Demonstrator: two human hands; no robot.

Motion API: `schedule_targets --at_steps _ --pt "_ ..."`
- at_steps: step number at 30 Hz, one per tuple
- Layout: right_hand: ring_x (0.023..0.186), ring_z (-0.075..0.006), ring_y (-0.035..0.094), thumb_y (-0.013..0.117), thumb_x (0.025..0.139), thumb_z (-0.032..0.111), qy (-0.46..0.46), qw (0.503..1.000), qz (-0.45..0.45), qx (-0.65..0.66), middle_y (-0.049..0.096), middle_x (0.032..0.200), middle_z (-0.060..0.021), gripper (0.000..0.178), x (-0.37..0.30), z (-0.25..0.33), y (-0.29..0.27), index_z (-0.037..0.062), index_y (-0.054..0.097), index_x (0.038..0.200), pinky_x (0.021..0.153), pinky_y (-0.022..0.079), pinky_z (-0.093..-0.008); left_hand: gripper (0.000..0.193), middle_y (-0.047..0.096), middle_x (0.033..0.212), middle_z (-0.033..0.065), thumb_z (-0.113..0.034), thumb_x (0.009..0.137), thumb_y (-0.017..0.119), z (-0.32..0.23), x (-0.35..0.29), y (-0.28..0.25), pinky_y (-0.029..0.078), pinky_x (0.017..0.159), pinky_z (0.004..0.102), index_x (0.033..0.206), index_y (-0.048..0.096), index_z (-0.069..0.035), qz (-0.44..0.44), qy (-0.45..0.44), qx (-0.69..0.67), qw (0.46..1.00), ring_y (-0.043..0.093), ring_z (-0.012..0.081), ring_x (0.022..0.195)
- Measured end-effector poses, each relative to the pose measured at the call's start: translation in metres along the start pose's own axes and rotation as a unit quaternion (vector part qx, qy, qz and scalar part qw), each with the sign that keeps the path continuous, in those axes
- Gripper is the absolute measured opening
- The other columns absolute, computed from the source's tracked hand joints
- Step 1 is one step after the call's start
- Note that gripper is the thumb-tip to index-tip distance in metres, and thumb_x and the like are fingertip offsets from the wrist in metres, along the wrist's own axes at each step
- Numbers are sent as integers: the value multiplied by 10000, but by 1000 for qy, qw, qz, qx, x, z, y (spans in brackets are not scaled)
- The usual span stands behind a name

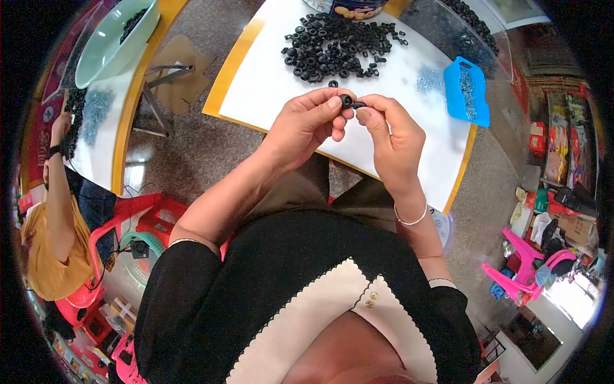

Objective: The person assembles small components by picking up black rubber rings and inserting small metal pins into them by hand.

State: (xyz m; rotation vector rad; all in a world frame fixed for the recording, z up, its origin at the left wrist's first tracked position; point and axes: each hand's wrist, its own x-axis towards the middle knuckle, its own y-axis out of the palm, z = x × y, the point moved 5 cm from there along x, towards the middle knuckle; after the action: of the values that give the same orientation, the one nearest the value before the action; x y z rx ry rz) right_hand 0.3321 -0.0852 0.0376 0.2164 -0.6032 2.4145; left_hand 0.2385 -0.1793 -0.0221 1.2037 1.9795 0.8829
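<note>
Close together over the near edge of the white table [256, 83], my two hands meet at small black parts. My left hand [299, 125] is closed, pinching a round black ring-shaped part [346, 100] between thumb and fingers. Against it, my right hand [398, 137] pinches a smaller black piece [359, 105] with thumb and forefinger; the two parts touch or nearly touch. A loose black ring [333, 84] lies just beyond my fingertips. Farther back spreads a pile of black ring-shaped and small blocky parts [339, 48].
To the right, a blue tray [484, 115] holds small silvery pieces, with more scattered [432, 81] beside it. A printed container [348, 8] stands behind the pile. At left, a person in yellow [61, 246] works at another table with a green basin [96, 61]. A red chair [121, 211] stands between.
</note>
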Motion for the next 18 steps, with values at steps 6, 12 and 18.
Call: schedule_targets --at_steps 6,12,18 --pt "694 -264 602 618 823 48 -118 984 -8 -136 621 781 -117 100 2 16 1 4 608 912 612 476 -334 222 626 847 64 -131 924 539 -3 -3 2 481 593 228 1084 581 16 -6 33 51 998 561 108 641" --pt "698 -271 588 636 794 42 -160 970 0 -182 614 780 -117 106 3 16 1 3 598 885 614 467 -356 209 608 795 40 -139 920 552 -4 -3 3 476 578 222 1050 600 18 -24 59 140 988 545 94 624" --pt "645 -250 549 648 788 36 -234 936 25 -262 587 742 -105 113 7 20 3 -4 597 881 575 441 -339 201 598 772 26 -130 920 553 -12 -3 4 468 557 212 1031 612 27 -31 119 227 966 538 82 615"
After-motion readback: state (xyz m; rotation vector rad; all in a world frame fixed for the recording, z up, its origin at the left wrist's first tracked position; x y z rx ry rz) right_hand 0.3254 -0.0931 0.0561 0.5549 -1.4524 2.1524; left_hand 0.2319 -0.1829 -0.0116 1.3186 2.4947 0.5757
